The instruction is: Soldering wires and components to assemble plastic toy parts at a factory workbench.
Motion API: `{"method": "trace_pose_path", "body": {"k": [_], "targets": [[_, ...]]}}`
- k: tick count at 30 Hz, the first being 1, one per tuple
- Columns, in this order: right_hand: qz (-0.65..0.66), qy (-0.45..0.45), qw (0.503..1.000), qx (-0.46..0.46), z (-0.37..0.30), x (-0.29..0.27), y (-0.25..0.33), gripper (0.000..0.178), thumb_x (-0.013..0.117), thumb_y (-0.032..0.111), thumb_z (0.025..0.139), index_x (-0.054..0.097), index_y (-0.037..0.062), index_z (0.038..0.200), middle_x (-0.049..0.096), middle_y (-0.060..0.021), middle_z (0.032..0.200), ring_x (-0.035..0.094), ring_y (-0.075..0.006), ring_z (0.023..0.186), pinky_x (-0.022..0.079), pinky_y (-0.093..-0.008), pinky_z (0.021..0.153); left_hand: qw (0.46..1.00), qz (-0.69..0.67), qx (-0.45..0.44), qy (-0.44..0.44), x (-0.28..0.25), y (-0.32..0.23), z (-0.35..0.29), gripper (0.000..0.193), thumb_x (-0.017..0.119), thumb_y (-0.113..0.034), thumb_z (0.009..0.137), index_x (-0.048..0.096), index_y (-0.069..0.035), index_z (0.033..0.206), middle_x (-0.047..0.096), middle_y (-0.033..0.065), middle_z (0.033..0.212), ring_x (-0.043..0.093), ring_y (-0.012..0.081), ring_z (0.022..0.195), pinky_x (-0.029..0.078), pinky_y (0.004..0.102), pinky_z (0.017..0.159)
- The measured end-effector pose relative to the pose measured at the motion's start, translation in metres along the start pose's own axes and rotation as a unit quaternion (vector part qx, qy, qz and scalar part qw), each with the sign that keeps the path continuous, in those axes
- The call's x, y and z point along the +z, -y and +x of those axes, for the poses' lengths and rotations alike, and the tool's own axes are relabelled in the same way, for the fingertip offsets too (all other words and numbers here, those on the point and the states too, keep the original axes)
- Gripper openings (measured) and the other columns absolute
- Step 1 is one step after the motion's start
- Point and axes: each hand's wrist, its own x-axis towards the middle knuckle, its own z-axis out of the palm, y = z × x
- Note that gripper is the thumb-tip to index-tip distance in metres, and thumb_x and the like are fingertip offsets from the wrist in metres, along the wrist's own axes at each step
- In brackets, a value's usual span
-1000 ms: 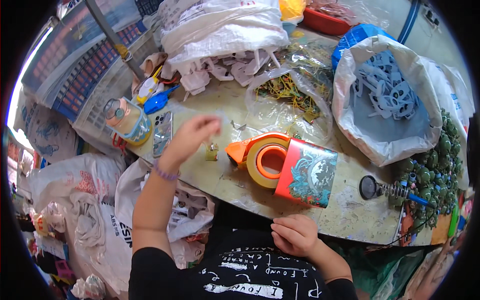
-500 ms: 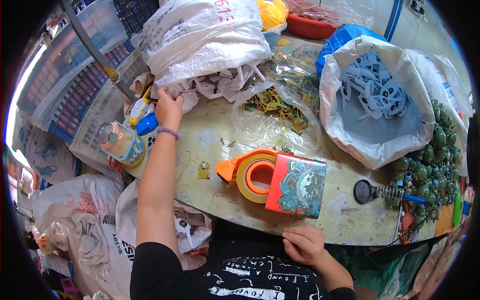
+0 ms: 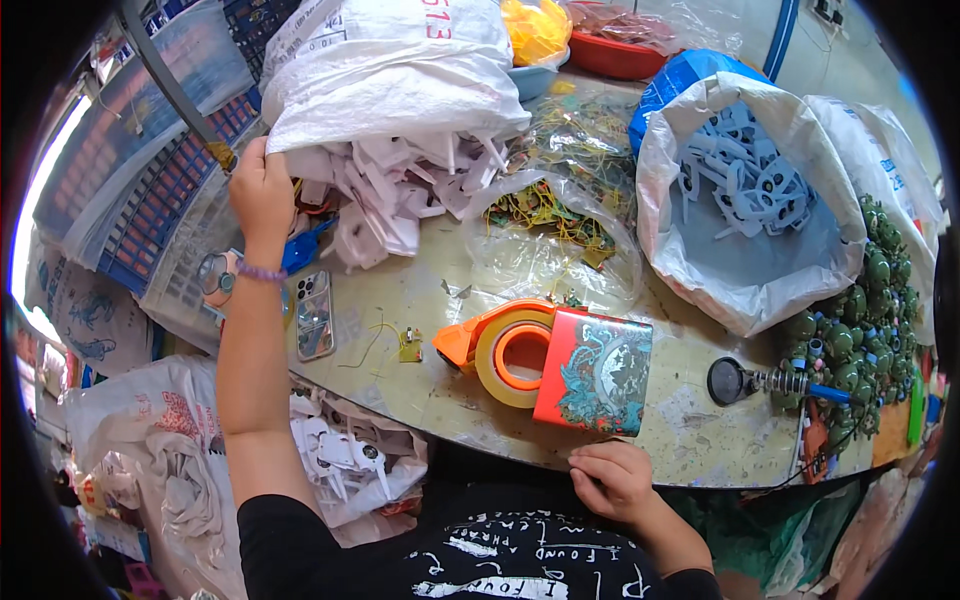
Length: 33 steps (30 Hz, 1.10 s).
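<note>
**One hem raised, many white parts exposed, no part visibly picked up**

The left hand (image 3: pixel 262 195) was closed on the mouth of a white woven sack (image 3: pixel 390 85), its thumb and fingers gripping the hem near the far left corner of the surface (image 3: pixel 690 440). White molded plastic parts (image 3: pixel 385 195) were heaped at that mouth and spread out toward the middle of the surface. The right hand (image 3: pixel 612 478) rested by the front edge, fingers loosely curled; its palm was hidden, so whether it held anything could not be told.

Reaching the parts looked done: the mouth was up and the heap lay open. Picking one out looked undone, and plenty remained there. One small wired circuit board (image 3: pixel 410 348) lay loose, left of an orange tape dispenser (image 3: pixel 470 345) and apart from every white part, so any joining seemed undone too. More wired boards filled a clear plastic bag (image 3: pixel 555 225) toward the far edge.

Pale pieces (image 3: pixel 745 170) filled an open sack (image 3: pixel 690 280) at the far right. Below the front edge, white shells with dark round fittings (image 3: pixel 340 460) sat in another bag (image 3: pixel 405 470), perhaps further along; the count finished could not be judged.
</note>
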Motion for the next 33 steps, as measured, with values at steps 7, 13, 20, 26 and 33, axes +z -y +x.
{"method": "trace_pose_path", "body": {"k": [7,13,20,26,33], "targets": [[0.012,-0.009,1.0,-0.017,0.004,-0.001,-0.002,0.017,0.07,0.001,0.07,0.067,0.0037,0.087,0.068,-0.0106,0.084,0.067,-0.024,0.071,0.053,-0.0319,0.06,0.99,0.07,0.015,0.12,-0.005,0.001,-0.028,0.029,0.063,-0.03,0.085,0.065,-0.002,0.093,0.066,0.0187,0.081,0.065,0.0317,0.074,0.049,0.0366,0.067],[-0.002,-0.026,1.0,-0.006,-0.009,-0.004,-0.006,0.019,0.074,0.003,0.069,0.068,0.0047,0.087,0.068,-0.0093,0.084,0.066,-0.0227,0.068,0.053,-0.031,0.058,0.939,0.193,-0.002,0.285,-0.033,-0.014,-0.1,0.029,0.069,-0.014,0.076,0.059,0.0,0.1,0.065,0.0129,0.089,0.063,0.0276,0.084,0.049,0.0355,0.073],[0.007,-0.026,1.0,-0.007,-0.01,-0.007,-0.004,0.019,0.074,0.003,0.069,0.067,0.0039,0.087,0.068,-0.0101,0.083,0.066,-0.0234,0.068,0.053,-0.0313,0.058,0.844,0.195,0.286,0.409,-0.026,0.004,-0.16,0.047,0.066,-0.003,0.064,0.058,-0.009,0.11,0.059,0.013,0.109,0.053,0.0349,0.111,0.035,0.0492,0.103],[0.01,-0.026,0.999,-0.018,-0.004,-0.01,0.003,0.019,0.072,0.002,0.069,0.067,0.0036,0.087,0.068,-0.0101,0.084,0.065,-0.0233,0.067,0.053,-0.0313,0.057,0.831,0.23,0.287,0.417,-0.042,-0.025,-0.143,0.042,0.064,-0.004,0.071,0.063,-0.008,0.112,0.062,0.0085,0.099,0.059,0.0305,0.099,0.041,0.048,0.095],[0.01,-0.031,0.998,-0.048,0.026,-0.026,0.012,0.02,0.074,0.002,0.07,0.067,0.0028,0.088,0.067,-0.0102,0.083,0.065,-0.0232,0.065,0.053,-0.0309,0.057,0.916,0.027,0.329,0.228,-0.052,-0.098,-0.148,0.042,0.066,-0.007,0.07,0.065,-0.009,0.112,0.065,0.0089,0.095,0.062,0.0258,0.08,0.048,0.0381,0.07]]}}
